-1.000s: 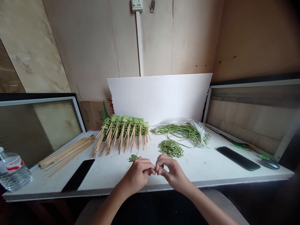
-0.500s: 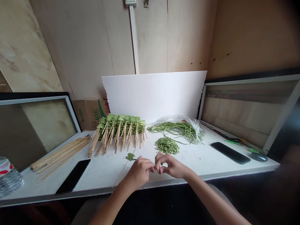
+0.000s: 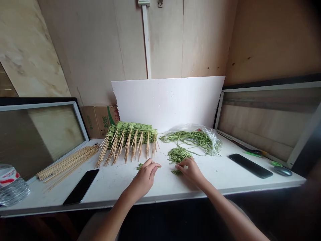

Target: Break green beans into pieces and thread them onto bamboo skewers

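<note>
My left hand (image 3: 145, 174) is closed in a pinch, and the tip of a small green long bean piece shows at its fingertips. Behind its knuckles a few bean pieces (image 3: 139, 166) on a skewer lie on the table, mostly hidden. My right hand (image 3: 190, 169) is at the near edge of a heap of cut long bean pieces (image 3: 179, 154), thumb and forefinger brought together. Several cut pieces (image 3: 176, 172) lie right under those fingertips; what exactly is between them is hard to see.
Stacked bean skewers (image 3: 132, 130) stand back left, with bare bamboo skewers (image 3: 67, 164) beside them. Uncut long beans (image 3: 193, 137) spill from a plastic bag (image 3: 213, 135). Phones (image 3: 81, 187) lie on both sides. A bottle (image 3: 12, 187) stands far left, a mouse (image 3: 283, 171) far right.
My hands have parted. The right has moved from beside the left to the heap of cut beans; the left has shifted slightly up and left, now covering most of the partly filled skewer.
</note>
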Demonstrator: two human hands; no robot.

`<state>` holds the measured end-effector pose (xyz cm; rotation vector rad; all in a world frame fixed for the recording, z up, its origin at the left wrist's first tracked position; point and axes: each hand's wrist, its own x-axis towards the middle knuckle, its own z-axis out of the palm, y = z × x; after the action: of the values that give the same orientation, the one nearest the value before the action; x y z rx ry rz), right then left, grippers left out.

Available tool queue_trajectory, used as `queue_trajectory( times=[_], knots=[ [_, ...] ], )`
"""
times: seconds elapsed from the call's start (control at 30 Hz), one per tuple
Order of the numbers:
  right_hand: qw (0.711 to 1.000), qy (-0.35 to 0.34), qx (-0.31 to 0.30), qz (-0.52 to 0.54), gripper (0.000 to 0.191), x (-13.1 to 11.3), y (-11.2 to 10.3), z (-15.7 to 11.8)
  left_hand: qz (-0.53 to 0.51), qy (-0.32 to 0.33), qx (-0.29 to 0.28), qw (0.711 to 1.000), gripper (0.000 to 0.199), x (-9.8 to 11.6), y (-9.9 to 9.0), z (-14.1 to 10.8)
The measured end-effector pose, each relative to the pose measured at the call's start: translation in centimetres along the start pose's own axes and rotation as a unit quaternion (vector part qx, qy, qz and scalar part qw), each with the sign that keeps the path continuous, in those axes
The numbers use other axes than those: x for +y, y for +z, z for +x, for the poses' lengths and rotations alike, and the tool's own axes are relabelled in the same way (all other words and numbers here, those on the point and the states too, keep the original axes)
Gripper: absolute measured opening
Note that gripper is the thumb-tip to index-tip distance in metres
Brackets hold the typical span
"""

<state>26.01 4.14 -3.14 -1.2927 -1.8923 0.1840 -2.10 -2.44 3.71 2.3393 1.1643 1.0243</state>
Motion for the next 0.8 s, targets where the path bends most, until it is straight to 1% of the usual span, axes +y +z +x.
queue_trajectory(
  times=[0.17,0.33,0.4,0.47,0.53,0.6,0.7,0.8],
  knots=[
    [1.000,-0.012,-0.015,0.011,0.056,0.4,0.3,-0.1,-0.009,-0.009,-0.012,1.000,0.037,0.0,-0.2,-0.2],
    [0.999,0.006,-0.018,0.039,0.060,-0.2,-0.4,0.3,-0.010,-0.016,-0.033,0.999,0.038,0.1,-0.4,-0.3],
    [0.997,0.011,-0.022,0.070,0.059,-1.3,-0.9,0.4,-0.014,-0.003,-0.027,1.000,0.037,0.0,-0.2,-0.2],
    [0.991,0.012,-0.044,0.128,0.054,-3.0,-1.4,0.3,-0.028,0.021,-0.010,0.999,0.034,0.0,0.1,-0.1],
    [0.975,0.003,-0.098,0.197,0.046,-5.3,-1.9,0.0,-0.046,0.037,0.011,0.998,0.028,-0.1,0.4,-0.1],
    [0.962,-0.033,-0.131,0.235,0.036,-7.4,-2.0,-0.5,-0.064,0.043,0.030,0.997,0.026,0.0,0.7,0.0],
    [0.960,-0.068,-0.117,0.244,0.027,-9.5,-1.8,-1.0,-0.079,0.049,0.040,0.995,0.024,0.1,0.8,-0.1],
    [0.965,-0.073,-0.072,0.241,0.024,-9.9,-1.7,-1.1,-0.067,0.042,0.048,0.996,0.021,0.3,0.6,0.0]
  ],
)
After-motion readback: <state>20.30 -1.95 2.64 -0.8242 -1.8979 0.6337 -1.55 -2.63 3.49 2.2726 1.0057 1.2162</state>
